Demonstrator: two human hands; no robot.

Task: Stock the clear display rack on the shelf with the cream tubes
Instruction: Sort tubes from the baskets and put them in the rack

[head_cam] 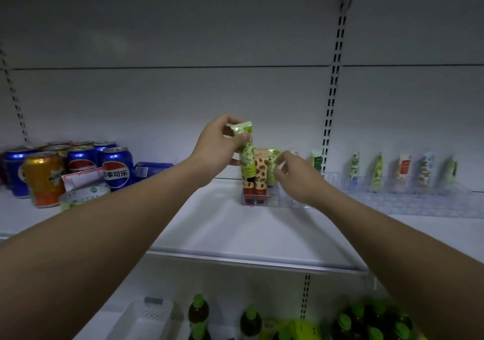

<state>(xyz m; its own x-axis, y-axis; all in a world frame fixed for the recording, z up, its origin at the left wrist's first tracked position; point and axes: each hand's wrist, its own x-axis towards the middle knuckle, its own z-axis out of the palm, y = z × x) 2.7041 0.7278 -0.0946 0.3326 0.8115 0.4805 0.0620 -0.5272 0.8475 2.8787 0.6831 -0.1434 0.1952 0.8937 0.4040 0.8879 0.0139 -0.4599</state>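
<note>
Your left hand (pixel 218 147) pinches the crimped top of a green leaf-printed cream tube (pixel 246 156), its cap end down at the front-left slots of the clear plastic display rack (pixel 264 201) on the white shelf (pixel 222 224). Your right hand (pixel 296 174), fingers loosely curled, seems to touch a standing tube. Next, probably seat it upright; free slots lie rightward.
</note>
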